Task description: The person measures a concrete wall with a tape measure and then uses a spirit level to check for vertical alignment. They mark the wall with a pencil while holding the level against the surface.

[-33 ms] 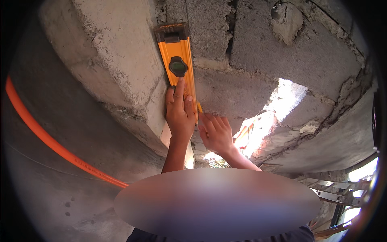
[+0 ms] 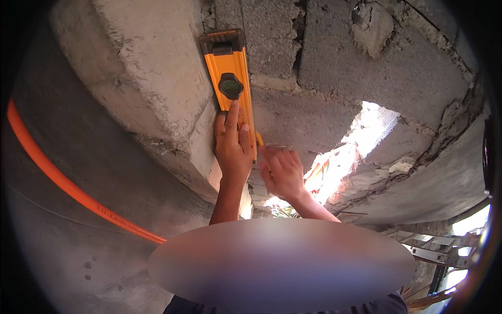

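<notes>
While gripping an orange spirit level (image 2: 221, 65) with the left hand (image 2: 233, 152), pinching a thin yellow stick (image 2: 259, 139) in the right hand (image 2: 285, 172), just beside the level's lower right edge. Holding the level lengthwise along the corner between pale, rough concrete (image 2: 157, 68) on the left and grey blocks (image 2: 345, 68) on the right, with its dark end cap at the top. Resting the left index fingertip at the lower rim of the dark-framed round vial (image 2: 230, 86), laying the thumb on the face near the right edge, and bending the other fingers at the left edge, by the pale concrete. Holding both hands near each other, with a narrow gap between. Closing the blurred right fingers around the stick, hiding most of its length; not being able to tell contact between stick and level. Working beside a bright, jagged opening (image 2: 377, 125) in the blocks, right of the hands. Having an orange pipe (image 2: 57, 180) at the far left, bending along a smooth grey wall (image 2: 104, 172), and a ladder (image 2: 431, 255) at the lower right.
</notes>
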